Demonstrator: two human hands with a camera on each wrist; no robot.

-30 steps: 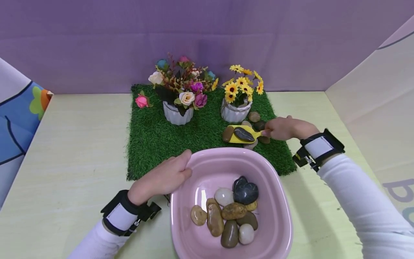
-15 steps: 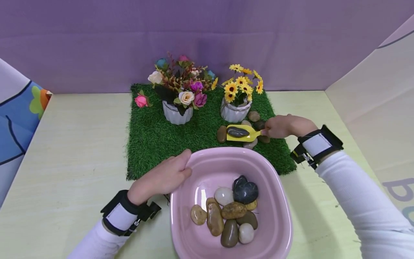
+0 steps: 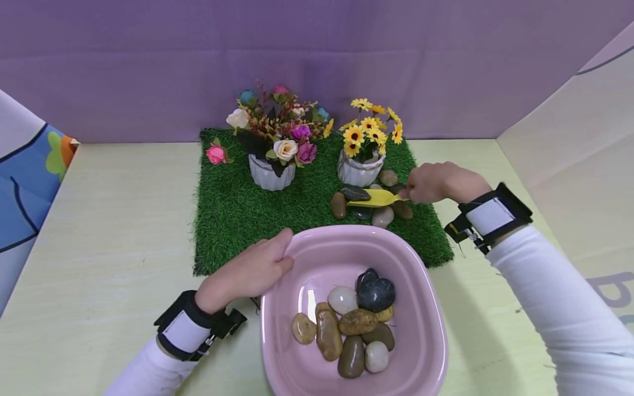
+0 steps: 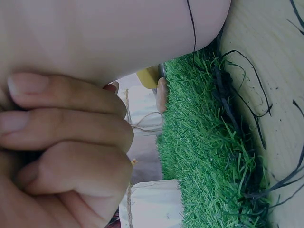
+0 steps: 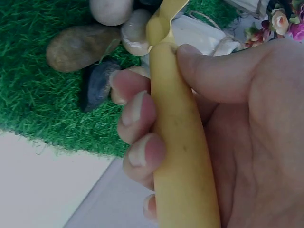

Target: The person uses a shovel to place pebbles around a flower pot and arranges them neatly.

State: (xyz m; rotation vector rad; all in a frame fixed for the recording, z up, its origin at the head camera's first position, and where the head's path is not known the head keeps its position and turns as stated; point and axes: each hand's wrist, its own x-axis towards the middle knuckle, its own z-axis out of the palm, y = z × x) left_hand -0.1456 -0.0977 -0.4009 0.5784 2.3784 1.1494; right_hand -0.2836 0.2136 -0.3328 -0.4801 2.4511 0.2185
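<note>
My right hand [image 3: 430, 182] grips the handle of a small yellow shovel [image 3: 380, 198], fingers wrapped round it in the right wrist view. The shovel's blade is tilted over several stones on the green turf mat [image 3: 233, 220]. A long dark stone [image 3: 355, 193] lies at the blade's far left end, and a brown stone [image 3: 338, 205] sits just beside that tip. With curled fingers, my left hand [image 3: 260, 264] holds the upper left rim of a pink basin [image 3: 354, 234]. Inside the basin lie several brown, white and black stones [image 3: 353, 356].
Behind the shovel stands a white pot of yellow flowers [image 3: 360, 168]. To its left is another white pot [image 3: 272, 173] with mixed roses. A loose pink rose [image 3: 216, 154] lies at the mat's left side. A purple cloth wall [image 3: 317, 66] closes off the back.
The shovel has tilted and risen slightly, and the dark stone has shifted left off the blade's middle to its tip. A dark stone beneath now shows. The left hand and basin stay put.
</note>
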